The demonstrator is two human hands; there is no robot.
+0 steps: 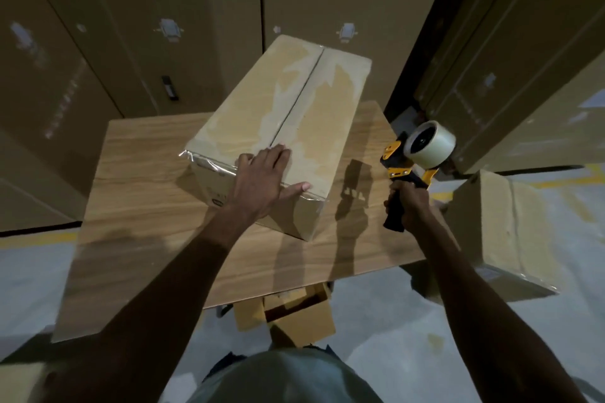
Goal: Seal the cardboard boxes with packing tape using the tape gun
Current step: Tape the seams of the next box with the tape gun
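Left hand (265,178) lies flat, fingers straight, its grip released, pressing the near end of the cardboard box (278,121) right at the centre seam. The box sits on the wooden worktop (137,206), flaps closed. Over to the right, the right hand (411,203) has a clenched grip round the tape gun (415,157) handle, held above the worktop's edge, clear of the box. Another box (501,232) stands far right.
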